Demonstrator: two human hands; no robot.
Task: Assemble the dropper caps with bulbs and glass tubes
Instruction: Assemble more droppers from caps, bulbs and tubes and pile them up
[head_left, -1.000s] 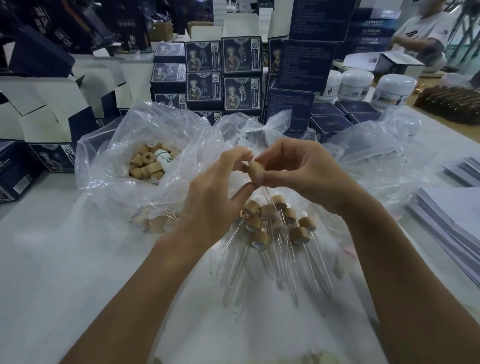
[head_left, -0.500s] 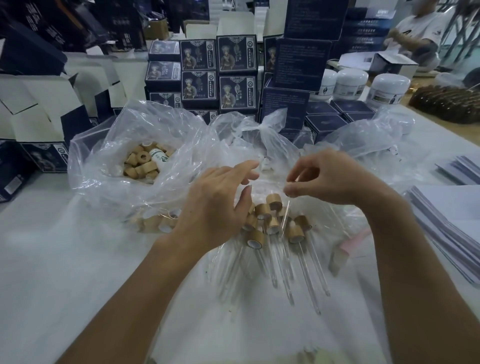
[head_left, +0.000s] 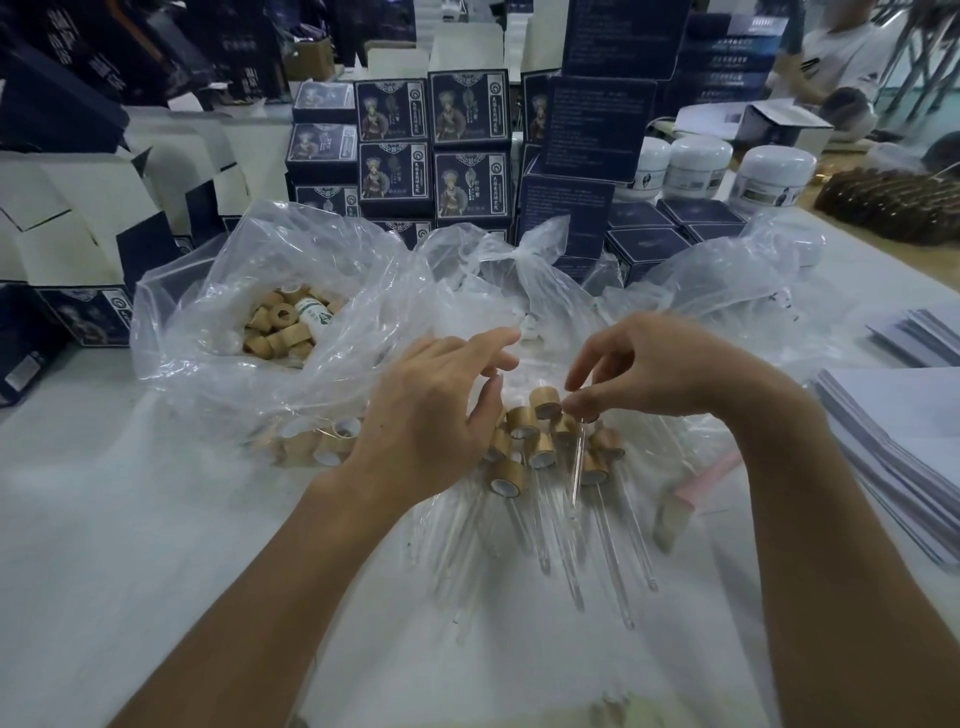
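A pile of assembled droppers (head_left: 540, 452), with tan wooden caps and clear glass tubes, lies on plastic sheeting in front of me. My right hand (head_left: 660, 369) hovers just above the pile's right side and pinches the top of a bare glass tube (head_left: 577, 462) that hangs down over the caps. My left hand (head_left: 431, 410) hovers at the pile's left edge with fingers spread and relaxed, holding nothing. Loose wooden caps (head_left: 280, 327) fill an open clear bag (head_left: 208, 291) to the left, and more caps (head_left: 322, 441) lie under its plastic.
Dark blue printed boxes (head_left: 395, 150) are stacked along the back, with white jars (head_left: 696, 166) to their right. Stacks of paper (head_left: 893, 441) sit at the right, and a pink-handled tool (head_left: 696, 483) lies beside the pile. A person (head_left: 841, 52) sits at the far right.
A second ago both hands held one capped dropper up between them. They have since dropped to the pile and parted. My right hand now pinches a bare tube and my left is empty.
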